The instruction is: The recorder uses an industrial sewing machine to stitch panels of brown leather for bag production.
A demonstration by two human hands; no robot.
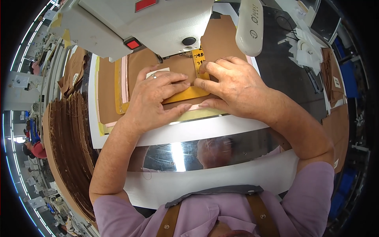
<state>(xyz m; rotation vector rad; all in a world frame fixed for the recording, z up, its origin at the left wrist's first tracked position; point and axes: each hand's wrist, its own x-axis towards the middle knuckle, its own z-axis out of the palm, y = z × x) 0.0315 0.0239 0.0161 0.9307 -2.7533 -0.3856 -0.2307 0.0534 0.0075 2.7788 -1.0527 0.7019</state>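
Observation:
My left hand (160, 94) lies with fingers apart over a small white piece (160, 70) and a yellow L-shaped template (181, 94), its thumb reaching toward the near edge. My right hand (231, 87) rests on the template’s right arm and corner with fingers bent and apart. Brown panels (221, 35) with pale pink strips (124, 79) lie beneath, layered over pale yellow and white sheets (110, 140). The sewing machine head (130, 19) overhangs them; the metal parts under it are only partly visible. What lies under my fingertips is hidden.
A shiny metal plate (158, 156) lies toward me. Stacked brown pieces (69, 146) fill the left side; more (335, 134) lie at right beside scraps of white material (304, 47). A white oblong control housing (248, 27) hangs at back right. A co-worker in red (37, 150) is at far left.

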